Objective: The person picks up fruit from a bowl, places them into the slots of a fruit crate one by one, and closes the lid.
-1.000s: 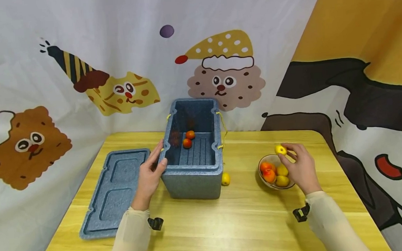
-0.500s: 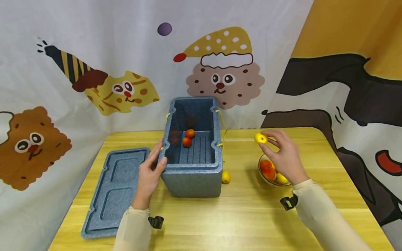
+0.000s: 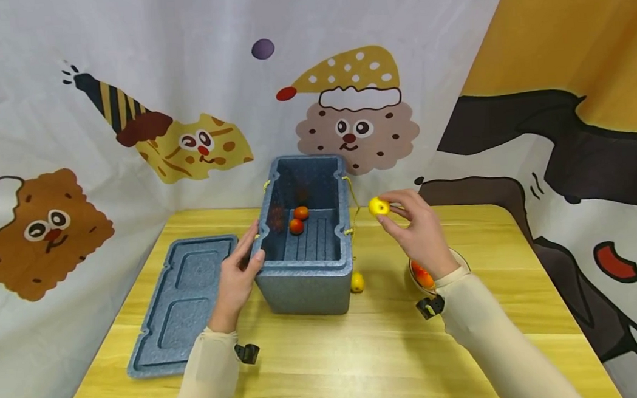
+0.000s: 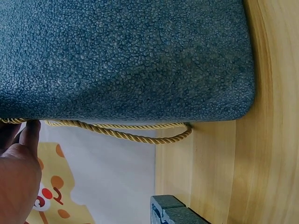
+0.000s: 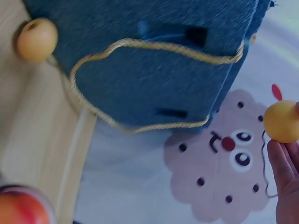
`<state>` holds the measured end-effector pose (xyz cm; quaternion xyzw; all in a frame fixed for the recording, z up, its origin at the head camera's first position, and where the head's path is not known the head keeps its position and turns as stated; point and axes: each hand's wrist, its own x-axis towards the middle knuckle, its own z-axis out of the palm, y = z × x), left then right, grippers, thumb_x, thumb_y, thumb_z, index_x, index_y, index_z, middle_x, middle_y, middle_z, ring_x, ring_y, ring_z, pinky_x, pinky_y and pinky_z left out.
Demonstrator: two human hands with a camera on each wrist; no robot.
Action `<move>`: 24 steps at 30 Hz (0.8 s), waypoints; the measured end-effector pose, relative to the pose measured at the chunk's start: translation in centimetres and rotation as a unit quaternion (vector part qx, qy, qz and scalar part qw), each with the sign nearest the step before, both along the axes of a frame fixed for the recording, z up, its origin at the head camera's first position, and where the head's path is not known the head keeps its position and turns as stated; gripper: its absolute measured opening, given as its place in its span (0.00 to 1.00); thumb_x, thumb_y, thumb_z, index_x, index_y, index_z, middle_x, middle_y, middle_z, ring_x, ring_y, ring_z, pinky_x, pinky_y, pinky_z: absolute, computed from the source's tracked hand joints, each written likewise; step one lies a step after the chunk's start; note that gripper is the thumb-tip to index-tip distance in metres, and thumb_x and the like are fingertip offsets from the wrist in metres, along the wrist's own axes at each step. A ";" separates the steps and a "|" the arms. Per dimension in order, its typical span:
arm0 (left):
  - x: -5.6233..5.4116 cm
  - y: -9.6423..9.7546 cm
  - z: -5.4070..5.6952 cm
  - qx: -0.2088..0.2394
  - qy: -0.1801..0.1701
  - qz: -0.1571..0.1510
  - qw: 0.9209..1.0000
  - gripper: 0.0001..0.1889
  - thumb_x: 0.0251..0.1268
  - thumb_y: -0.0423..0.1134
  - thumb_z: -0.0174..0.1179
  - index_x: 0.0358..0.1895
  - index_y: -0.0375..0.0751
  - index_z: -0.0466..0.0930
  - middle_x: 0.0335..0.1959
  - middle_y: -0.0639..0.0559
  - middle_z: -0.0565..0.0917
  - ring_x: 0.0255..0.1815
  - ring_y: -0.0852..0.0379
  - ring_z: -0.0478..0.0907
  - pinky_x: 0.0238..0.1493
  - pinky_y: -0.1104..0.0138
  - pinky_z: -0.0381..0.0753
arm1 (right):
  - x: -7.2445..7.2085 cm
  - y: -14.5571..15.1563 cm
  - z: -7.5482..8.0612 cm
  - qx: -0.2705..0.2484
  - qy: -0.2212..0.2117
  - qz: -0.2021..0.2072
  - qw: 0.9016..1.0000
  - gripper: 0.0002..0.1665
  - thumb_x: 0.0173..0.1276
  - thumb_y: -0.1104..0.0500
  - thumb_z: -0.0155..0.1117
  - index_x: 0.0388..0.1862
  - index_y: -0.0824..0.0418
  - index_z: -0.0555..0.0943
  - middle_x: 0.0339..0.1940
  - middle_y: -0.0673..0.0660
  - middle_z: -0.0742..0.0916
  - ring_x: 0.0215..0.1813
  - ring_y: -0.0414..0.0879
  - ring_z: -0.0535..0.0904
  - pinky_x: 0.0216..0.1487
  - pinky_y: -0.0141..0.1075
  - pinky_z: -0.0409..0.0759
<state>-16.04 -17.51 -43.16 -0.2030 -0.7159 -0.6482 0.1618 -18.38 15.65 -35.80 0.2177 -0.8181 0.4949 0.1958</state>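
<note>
In the head view my right hand (image 3: pixel 416 229) pinches a small yellow apple-like fruit (image 3: pixel 378 207) between thumb and fingertips. It is in the air, just right of the open blue-grey foam box (image 3: pixel 305 294). Inside the box lie two red-orange tomato-like fruits (image 3: pixel 296 226). My left hand (image 3: pixel 237 283) rests on the box's left rim near the front corner, thumb over the rim. The left wrist view shows its fingers (image 4: pixel 32 135) touching the box side by the rope. A second yellow fruit (image 3: pixel 357 282) sits on the table against the box's right side.
A bowl (image 3: pixel 461 257) with red-orange fruit stands at the right, partly hidden by my right forearm. The flat foam lid (image 3: pixel 185 304) lies left of the box. Yellow rope (image 5: pixel 161 45) hangs on the box's side. A printed cloth (image 3: pixel 205 47) rises behind the table.
My right hand has carried the yellow fruit up and left, from above the bowl to beside the box's right rim. The left hand has stayed on the box.
</note>
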 end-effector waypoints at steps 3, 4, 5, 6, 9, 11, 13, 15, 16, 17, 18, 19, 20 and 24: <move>0.1 0.0 -0.1 0.001 -0.001 0.000 1.000 0.26 0.71 0.24 0.54 0.69 0.21 0.62 0.71 0.27 0.61 0.74 0.36 0.53 0.69 0.67 0.59 | -0.9 -0.5 -0.5 -0.008 0.000 0.014 1.000 0.20 0.63 0.74 0.67 0.55 0.69 0.80 0.53 0.61 0.79 0.55 0.52 0.77 0.56 0.42 0.77; 0.1 0.0 -0.1 0.002 -0.002 0.000 1.000 0.26 0.71 0.24 0.53 0.69 0.21 0.62 0.71 0.27 0.61 0.74 0.36 0.53 0.69 0.67 0.59 | -1.2 -0.7 -0.7 -0.011 0.000 0.019 1.000 0.21 0.63 0.72 0.68 0.56 0.68 0.80 0.53 0.60 0.79 0.55 0.51 0.77 0.56 0.41 0.77; 0.1 0.0 -0.1 0.003 -0.002 0.000 1.000 0.26 0.70 0.23 0.53 0.69 0.21 0.62 0.71 0.27 0.61 0.74 0.36 0.53 0.69 0.67 0.59 | -1.5 -0.9 -0.9 -0.013 0.001 0.024 1.000 0.21 0.64 0.71 0.68 0.56 0.66 0.81 0.53 0.59 0.79 0.56 0.50 0.77 0.56 0.39 0.77; 0.1 0.0 -0.1 0.003 -0.002 0.000 1.000 0.25 0.70 0.23 0.53 0.69 0.21 0.62 0.71 0.27 0.61 0.74 0.36 0.53 0.69 0.67 0.59 | -1.7 -1.1 -0.9 -0.014 0.002 0.030 0.999 0.21 0.64 0.70 0.69 0.56 0.65 0.81 0.53 0.58 0.79 0.56 0.49 0.77 0.56 0.38 0.77; 0.2 0.1 0.0 0.003 -0.005 0.001 1.000 0.25 0.70 0.22 0.52 0.69 0.21 0.62 0.71 0.28 0.61 0.74 0.37 0.54 0.69 0.66 0.59 | -1.9 -2.0 -0.7 -0.018 0.006 0.053 0.998 0.20 0.64 0.68 0.69 0.56 0.64 0.81 0.52 0.56 0.80 0.55 0.49 0.77 0.56 0.37 0.77; 0.2 0.1 0.1 0.002 -0.005 0.001 1.000 0.26 0.70 0.22 0.52 0.69 0.21 0.62 0.71 0.29 0.62 0.74 0.38 0.54 0.69 0.66 0.59 | -1.9 -2.6 -0.6 -0.021 0.005 0.074 0.997 0.20 0.65 0.68 0.69 0.56 0.64 0.81 0.52 0.56 0.80 0.55 0.49 0.78 0.56 0.37 0.77; 0.1 0.0 0.1 0.001 -0.007 -0.001 1.000 0.26 0.70 0.22 0.52 0.70 0.22 0.62 0.71 0.29 0.61 0.74 0.39 0.53 0.69 0.67 0.59 | -1.8 -3.2 -0.5 -0.018 0.000 0.089 0.996 0.20 0.65 0.67 0.69 0.56 0.63 0.81 0.52 0.55 0.80 0.55 0.48 0.78 0.57 0.37 0.77; 0.1 0.0 0.0 0.000 -0.009 -0.001 1.000 0.26 0.71 0.23 0.52 0.70 0.23 0.61 0.72 0.30 0.61 0.75 0.40 0.53 0.69 0.67 0.60 | -1.8 -3.8 -0.4 -0.011 -0.004 0.100 0.995 0.20 0.65 0.67 0.69 0.56 0.63 0.81 0.53 0.54 0.80 0.56 0.47 0.77 0.57 0.36 0.76; 0.1 0.0 0.0 0.000 -0.008 -0.003 1.000 0.26 0.71 0.23 0.52 0.70 0.23 0.61 0.72 0.29 0.61 0.75 0.40 0.53 0.69 0.67 0.60 | -1.8 -4.1 -0.4 -0.008 -0.004 0.105 0.994 0.20 0.65 0.66 0.69 0.56 0.63 0.81 0.53 0.54 0.80 0.56 0.47 0.77 0.57 0.37 0.77; 0.1 -0.1 0.0 0.000 -0.008 -0.004 1.000 0.26 0.71 0.23 0.52 0.70 0.23 0.61 0.72 0.29 0.60 0.75 0.40 0.53 0.69 0.67 0.59 | -1.8 -4.4 -0.5 -0.003 -0.006 0.108 0.994 0.20 0.65 0.66 0.69 0.56 0.62 0.81 0.53 0.54 0.80 0.56 0.46 0.77 0.57 0.37 0.77; 0.0 -0.1 0.0 0.001 -0.009 -0.005 1.000 0.26 0.71 0.23 0.52 0.70 0.23 0.61 0.72 0.29 0.60 0.75 0.40 0.53 0.69 0.67 0.59 | -1.8 -4.7 -0.5 0.002 -0.008 0.109 0.994 0.20 0.66 0.66 0.69 0.56 0.62 0.81 0.53 0.53 0.79 0.56 0.46 0.77 0.57 0.37 0.77; 0.0 -0.1 -0.1 0.002 -0.009 -0.006 1.000 0.26 0.71 0.23 0.52 0.70 0.23 0.61 0.72 0.29 0.60 0.75 0.40 0.53 0.69 0.67 0.59 | -1.8 -4.9 -0.6 0.009 -0.010 0.108 0.994 0.20 0.66 0.65 0.69 0.56 0.61 0.81 0.53 0.53 0.79 0.56 0.46 0.77 0.56 0.37 0.77; 0.0 -0.1 -0.1 0.002 -0.008 -0.008 1.000 0.26 0.71 0.23 0.52 0.70 0.23 0.61 0.72 0.29 0.60 0.75 0.40 0.53 0.69 0.67 0.59 | -1.7 -5.0 -0.7 0.014 -0.014 0.107 0.994 0.20 0.66 0.65 0.69 0.57 0.61 0.81 0.53 0.53 0.79 0.56 0.45 0.77 0.56 0.37 0.77; 0.1 -0.1 -0.1 0.005 -0.007 -0.010 1.000 0.26 0.70 0.22 0.52 0.70 0.22 0.62 0.72 0.29 0.60 0.75 0.39 0.53 0.69 0.67 0.59 | -1.5 -5.3 -1.1 0.031 -0.033 0.104 0.994 0.19 0.67 0.63 0.68 0.57 0.60 0.80 0.54 0.50 0.79 0.56 0.44 0.76 0.56 0.37 0.77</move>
